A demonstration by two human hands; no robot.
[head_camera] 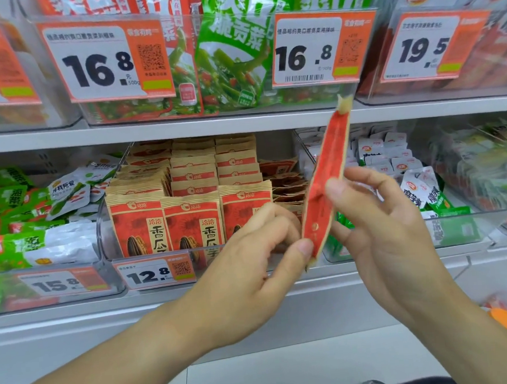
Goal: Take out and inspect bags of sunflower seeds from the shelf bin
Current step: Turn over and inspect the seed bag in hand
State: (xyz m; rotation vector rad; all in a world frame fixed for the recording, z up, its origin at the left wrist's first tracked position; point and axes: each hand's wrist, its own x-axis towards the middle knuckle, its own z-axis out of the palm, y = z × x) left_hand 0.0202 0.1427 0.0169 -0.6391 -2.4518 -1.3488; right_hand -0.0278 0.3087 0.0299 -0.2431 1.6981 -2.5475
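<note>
One bag of sunflower seeds (325,183), out of the shelf bin (105,232) and edge-on at centre right, pinched by left hand (251,270) at its bottom and right hand (378,231) mid-height; inspection appears underway, many bags (191,223) still binned at centre.

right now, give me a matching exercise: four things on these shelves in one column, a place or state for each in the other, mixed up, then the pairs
Things
1. sunflower seed bag
2. 12.8 price tag
3. green vegetable snack pack
4. sunflower seed bin

Places or states
A. upper shelf, between the two 16.8 tags
B. held edge-on between left hand and right hand
C. lower shelf, filled with upright red and tan bags
D. on the front of the seed bin, low left

Pairs: 1-B, 2-D, 3-A, 4-C
</note>
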